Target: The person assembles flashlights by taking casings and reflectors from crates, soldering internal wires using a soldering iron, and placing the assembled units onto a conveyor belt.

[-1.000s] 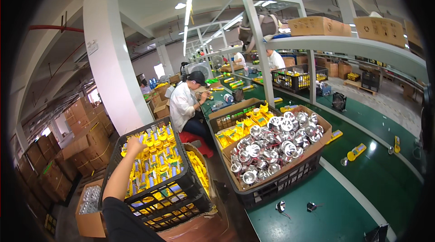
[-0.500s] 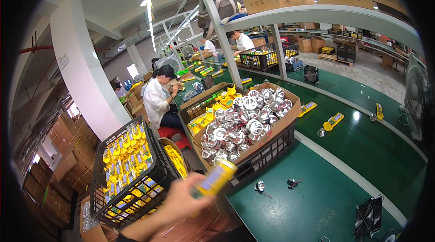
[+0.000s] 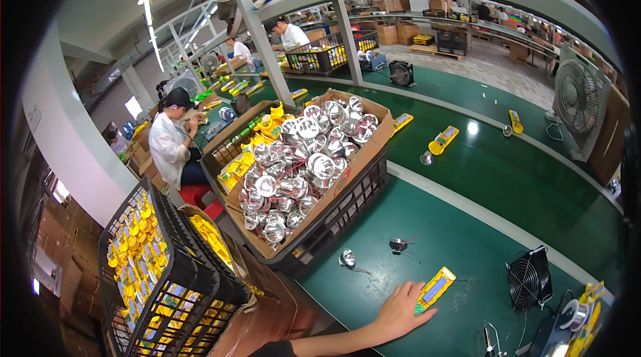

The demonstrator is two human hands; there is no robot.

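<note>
Head view: my left hand (image 3: 398, 308) pins the yellow board (image 3: 435, 288) flat on the green table (image 3: 467, 237), fingers loosely spread. Right hand's out of sight. Board could slide off toward that fan (image 3: 529, 277) if I shove

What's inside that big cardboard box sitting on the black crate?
The cardboard box is heaped with shiny silver reflector cups trailing thin red wires. Only the top layer shows; whatever lies deeper is covered. Yellow parts fill the box beside it.

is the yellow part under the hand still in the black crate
No, the yellow part lies flat on the green table under the left hand, apart from the black crate.
</note>
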